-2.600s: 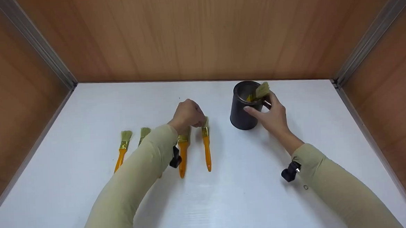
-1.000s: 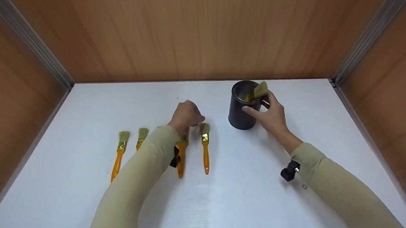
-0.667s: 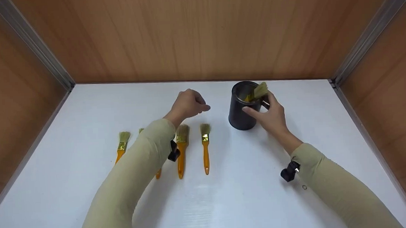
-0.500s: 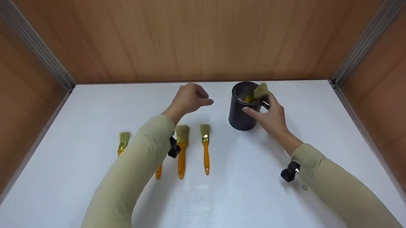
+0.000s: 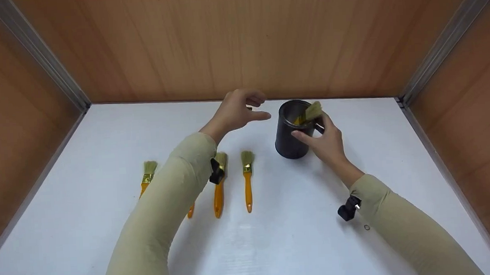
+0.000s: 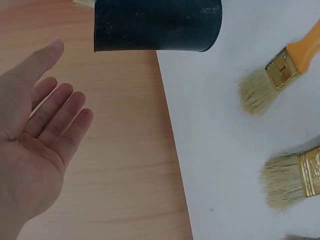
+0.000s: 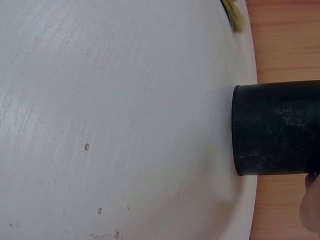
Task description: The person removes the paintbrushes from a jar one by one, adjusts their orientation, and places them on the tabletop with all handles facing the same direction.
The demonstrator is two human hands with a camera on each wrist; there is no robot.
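Head view: right hand (image 5: pixel 327 143) wraps the dark cylindrical metal can (image 5: pixel 291 131) at far right, one pale-bristled brush (image 5: pixel 310 111) inside. Looks rigid and light; grab its wall.

Left wrist: left hand (image 6: pixel 35 145) empty, fingers loose.

Right wrist: only a fingertip shows beside the can.

Empty left hand (image 6: pixel 35 150) near black can (image 6: pixel 157 25)

Left sleeve (image 5: pixel 168 200) hides second brush (image 5: pixel 190 210) head; can (image 6: pixel 157 25) top cut off.

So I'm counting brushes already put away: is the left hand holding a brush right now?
No, the left hand is empty with its fingers spread in the left wrist view, beside the black can.
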